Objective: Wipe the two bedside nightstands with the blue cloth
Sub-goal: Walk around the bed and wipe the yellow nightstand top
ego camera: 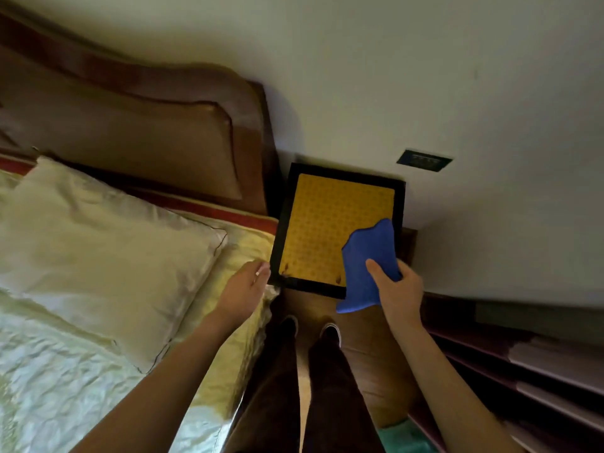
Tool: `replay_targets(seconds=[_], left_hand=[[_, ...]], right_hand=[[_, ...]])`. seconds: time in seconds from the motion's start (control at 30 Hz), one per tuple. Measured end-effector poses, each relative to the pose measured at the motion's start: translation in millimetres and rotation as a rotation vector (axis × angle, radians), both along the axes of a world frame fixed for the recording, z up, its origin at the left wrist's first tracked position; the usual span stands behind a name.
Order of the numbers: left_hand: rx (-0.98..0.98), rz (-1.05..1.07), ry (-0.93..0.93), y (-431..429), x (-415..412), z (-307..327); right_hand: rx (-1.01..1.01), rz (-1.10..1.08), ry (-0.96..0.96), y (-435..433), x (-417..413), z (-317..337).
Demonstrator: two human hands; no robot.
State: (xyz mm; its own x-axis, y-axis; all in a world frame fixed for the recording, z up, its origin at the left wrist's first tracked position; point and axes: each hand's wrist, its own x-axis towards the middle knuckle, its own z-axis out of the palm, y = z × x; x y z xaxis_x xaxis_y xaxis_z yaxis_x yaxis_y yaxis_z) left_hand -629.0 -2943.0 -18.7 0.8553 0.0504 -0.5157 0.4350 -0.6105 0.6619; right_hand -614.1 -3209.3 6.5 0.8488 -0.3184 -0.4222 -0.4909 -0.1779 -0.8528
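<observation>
Gripped in the right hand (399, 289), lower right of centre, thumb across the front and fingers curled behind: the blue cloth (364, 256), hanging loose over the lower right corner of the nightstand (313, 223); impossible to tell whether touching the yellow patterned top, probably just above it; left hand (243, 284) empty, fingers loosely straight, hovering at the nightstand's lower left corner beside the edge of the bed (248, 322); contact with that corner unclear. Judged as the very start of wiping this stand, with no sign of any stroke made. Bunch the cloth into a flat pad under the palm rather than dragging a dangling tail; press down and begin at the far edge by the wall (425, 93), upper part of the top; draw back in overlapping strokes toward the lower edge; work into the angle against the black rim (307, 284), a likely dust trap; go twice over the small brownish marks (338, 279) near the lower edge; finish along the rim itself. Rest the left hand on the corner for steadying, clear of the cloth's path. Second nightstand not in view; presumably on the bed's other side.
</observation>
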Motion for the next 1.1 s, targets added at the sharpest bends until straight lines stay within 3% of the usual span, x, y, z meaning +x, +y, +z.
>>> replay_targets(seconds=[0.27,0.4,0.57,0.63,0.7,0.77,0.9,1.1], left_hand=[[0.052,0.122,-0.025,-3,95,-145],[0.089,0.144,0.02,-9,112,-202],[0.102,0.109,0.03,-13,114,-221],[0.109,0.085,0.025,-13,116,-220],[0.088,0.081,0.028,-13,117,-220],[0.078,0.064,0.037,-13,115,-225],[-0.047,0.217,0.041,-13,110,-238],[-0.099,0.25,-0.051,-13,107,-256]], right_hand=[[0.146,-0.142,0.097,8,57,-138],[0.032,-0.243,0.108,-10,56,-193],[-0.135,-0.219,0.149,-24,41,-209],[-0.281,-0.151,0.194,-25,39,-211],[-0.647,0.041,0.202,-27,39,-217],[-0.978,0.279,0.072,-23,42,-223],[-1.018,0.636,-0.093,-10,52,-248],[-1.102,0.624,-0.145,-13,97,-273]])
